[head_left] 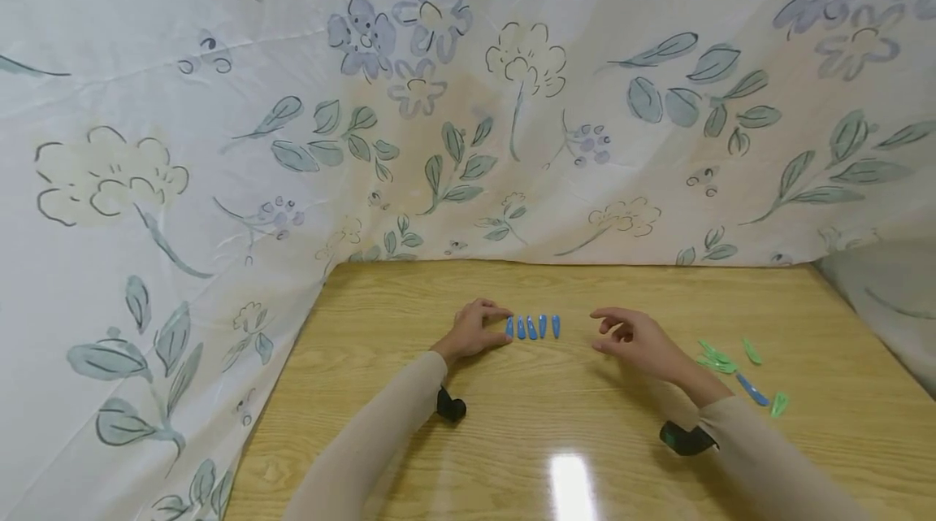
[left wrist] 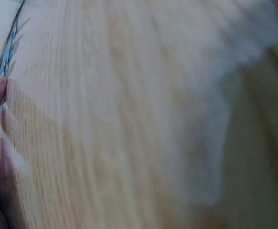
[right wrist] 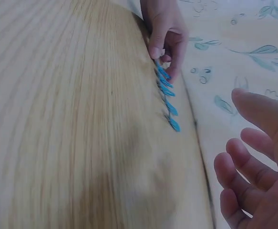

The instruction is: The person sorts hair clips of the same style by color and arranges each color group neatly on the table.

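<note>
Several blue snap hair clips (head_left: pixel 531 327) stand side by side in a short row on the wooden table. My left hand (head_left: pixel 474 331) is at the row's left end, its thumb and index finger pinching the leftmost blue hair clip (head_left: pixel 509 327) at its two ends. In the right wrist view, that left hand (right wrist: pixel 166 36) reaches in from the top, and the row runs from its fingertips toward the camera. My right hand (head_left: pixel 634 342) hovers to the right of the row, fingers loosely bent and apart, holding nothing.
On the right of the table lie several green hair clips (head_left: pixel 718 358), with one blue hair clip (head_left: pixel 751 389) among them. Single green clips (head_left: pixel 752 351) lie apart. A floral cloth (head_left: pixel 468 139) hangs behind the table (head_left: pixel 512 440) and along its sides.
</note>
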### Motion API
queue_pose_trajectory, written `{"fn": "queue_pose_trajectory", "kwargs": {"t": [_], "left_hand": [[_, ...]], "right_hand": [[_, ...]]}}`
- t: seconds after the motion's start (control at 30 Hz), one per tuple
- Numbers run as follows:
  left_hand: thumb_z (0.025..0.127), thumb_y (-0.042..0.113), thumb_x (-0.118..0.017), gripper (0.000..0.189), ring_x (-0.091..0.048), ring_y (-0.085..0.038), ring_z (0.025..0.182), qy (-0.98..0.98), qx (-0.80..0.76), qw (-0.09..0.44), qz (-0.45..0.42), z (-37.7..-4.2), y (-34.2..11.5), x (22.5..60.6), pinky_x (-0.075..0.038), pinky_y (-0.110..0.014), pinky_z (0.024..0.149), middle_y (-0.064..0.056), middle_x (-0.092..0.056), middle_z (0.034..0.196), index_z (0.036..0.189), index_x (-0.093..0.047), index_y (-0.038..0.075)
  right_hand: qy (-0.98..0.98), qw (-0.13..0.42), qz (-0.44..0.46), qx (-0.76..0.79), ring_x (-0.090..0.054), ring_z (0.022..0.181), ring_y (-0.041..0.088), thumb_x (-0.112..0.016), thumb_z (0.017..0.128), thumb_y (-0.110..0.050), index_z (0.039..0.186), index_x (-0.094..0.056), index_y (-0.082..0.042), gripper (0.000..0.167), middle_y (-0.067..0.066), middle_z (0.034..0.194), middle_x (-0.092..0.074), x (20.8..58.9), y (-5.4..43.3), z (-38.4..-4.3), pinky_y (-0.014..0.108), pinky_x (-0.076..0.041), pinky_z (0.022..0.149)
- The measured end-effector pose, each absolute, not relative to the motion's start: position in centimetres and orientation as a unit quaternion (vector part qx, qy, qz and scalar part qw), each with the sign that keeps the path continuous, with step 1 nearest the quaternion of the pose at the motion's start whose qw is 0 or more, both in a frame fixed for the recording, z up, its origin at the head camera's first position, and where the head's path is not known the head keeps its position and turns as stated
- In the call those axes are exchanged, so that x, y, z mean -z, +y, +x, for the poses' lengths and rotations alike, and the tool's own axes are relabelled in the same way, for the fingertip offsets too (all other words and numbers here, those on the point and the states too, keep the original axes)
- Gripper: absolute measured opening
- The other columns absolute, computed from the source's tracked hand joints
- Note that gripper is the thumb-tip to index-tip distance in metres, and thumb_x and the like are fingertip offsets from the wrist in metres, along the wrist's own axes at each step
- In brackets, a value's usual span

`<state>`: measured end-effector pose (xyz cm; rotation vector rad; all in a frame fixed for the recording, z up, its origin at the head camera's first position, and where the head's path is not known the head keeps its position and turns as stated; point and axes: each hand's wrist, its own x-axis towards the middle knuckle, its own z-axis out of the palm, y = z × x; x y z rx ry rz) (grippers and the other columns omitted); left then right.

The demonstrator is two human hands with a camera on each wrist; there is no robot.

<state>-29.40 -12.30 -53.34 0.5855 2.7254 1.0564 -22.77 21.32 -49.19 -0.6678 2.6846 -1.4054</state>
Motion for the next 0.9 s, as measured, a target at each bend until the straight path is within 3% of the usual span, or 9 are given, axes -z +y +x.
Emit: {"fn": "queue_pose_trajectory", "kwargs": {"t": [0.4,0.67,0.9], "left_hand": [[0.087,0.034,-0.079,0.045,-0.045,-0.031,0.13,0.911,-0.358,0.082,0.189,-29.5,-12.2,53.1,-0.024,-0.054,0.111,-0.008,-0.054,0.135,0.13,-0.07,0.022],[0.088,0.033,-0.079,0.045,-0.042,-0.031,0.133,0.909,-0.365,0.085,0.184,-29.6,-12.3,53.1,-0.023,-0.054,0.112,-0.009,-0.052,0.139,0.131,-0.07,0.023],[0.088,0.033,-0.079,0.045,-0.044,-0.031,0.131,0.909,-0.363,0.084,0.188,-29.7,-12.3,53.2,-0.023,-0.054,0.113,-0.009,-0.053,0.139,0.131,-0.07,0.023]], "right_hand": [[0.896,-0.013,-0.201,0.397,-0.058,0.084,-0.001,-0.072,0.094,-0.017,0.134,-0.061,0.0,0.044,0.014,0.104,-0.065,47.6,26.1,-20.0,0.025,-0.05,0.071],[0.906,-0.043,-0.198,0.371,-0.059,0.081,-0.006,-0.074,0.092,-0.013,0.132,-0.061,0.003,0.044,0.012,0.102,-0.067,48.8,30.4,-18.6,0.023,-0.051,0.068],[0.913,-0.022,-0.186,0.363,-0.06,0.081,-0.007,-0.073,0.093,-0.012,0.131,-0.06,0.005,0.044,0.016,0.105,-0.068,50.0,34.1,-17.3,0.023,-0.051,0.063]]}}
